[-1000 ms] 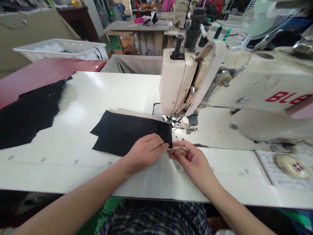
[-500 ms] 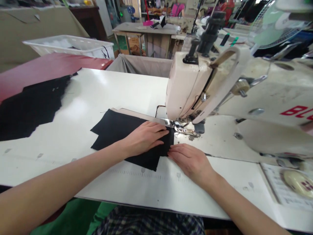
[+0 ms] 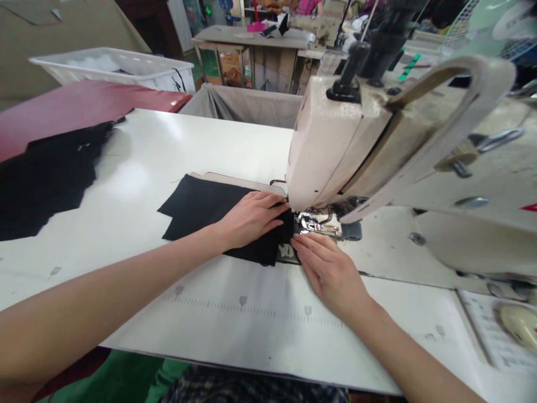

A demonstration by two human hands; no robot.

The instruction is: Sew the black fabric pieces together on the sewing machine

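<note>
While the table [image 3: 138, 162] spreads wide and white under everything, the sewing machine [image 3: 377, 140] looms closer and larger than a second ago, since the head has leaned in toward the needle end. Off to the left lies a dark cloth pile [image 3: 42, 179], with a white bin [image 3: 113, 67] behind it. Black fabric [image 3: 201, 210] lies flat on the table, its right edge now up against the presser foot [image 3: 314, 226]; a second ago that edge sat short of the foot. Left hand [image 3: 251, 218] lies flat on the fabric, fingers spread, pressing it down, having slid forward from the near edge. Right hand [image 3: 331, 268] rests open beside it, fingertips touching the fabric's corner just before the foot. Neither hand pinches anything. By my reading, the piece has been fed into place for stitching.
</note>
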